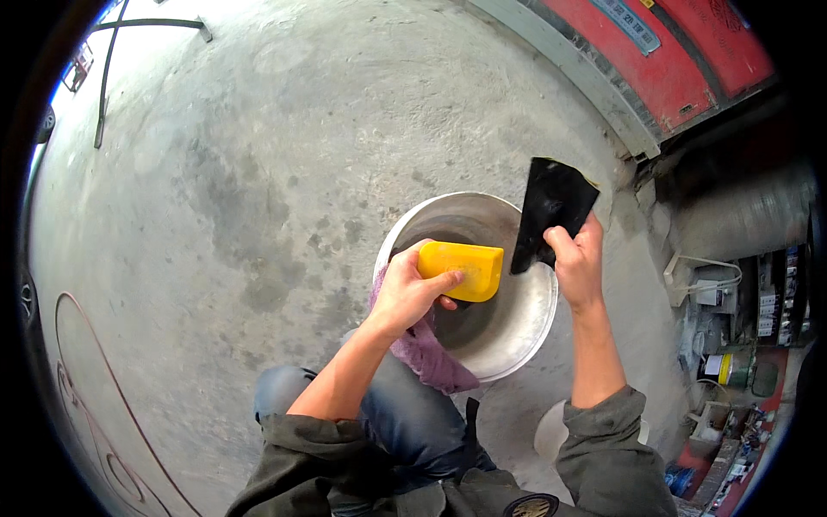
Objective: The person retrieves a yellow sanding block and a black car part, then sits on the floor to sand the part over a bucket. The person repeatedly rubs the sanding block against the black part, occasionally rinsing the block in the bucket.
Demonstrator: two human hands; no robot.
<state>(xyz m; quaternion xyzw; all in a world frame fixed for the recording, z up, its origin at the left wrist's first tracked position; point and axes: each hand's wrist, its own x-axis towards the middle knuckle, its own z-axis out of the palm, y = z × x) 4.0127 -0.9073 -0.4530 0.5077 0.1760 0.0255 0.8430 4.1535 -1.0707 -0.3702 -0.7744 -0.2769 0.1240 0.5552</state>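
My left hand [403, 291] grips a yellow sanding block [472, 260] with rounded corners, its thumb lying across the face. The block is held over the mouth of a round, pale bucket [541, 323], whose inside is partly hidden by my hand and the block. To the right, my right hand [581, 269] pinches a black sheet that looks like sandpaper [553, 200] between thumb and fingers. The sheet stands tilted above the bucket's right rim, apart from the block. A purple cloth [428, 355] drapes over the bucket's near left rim, below my left wrist.
Bare grey concrete floor [284, 155] with dark damp patches surrounds the bucket. A thin hose [103, 345] loops at lower left. Red cabinets [655, 77] stand at upper right. Shelving with cluttered containers [724, 370] lines the right. A pale round object [551, 428] sits beside my right sleeve.
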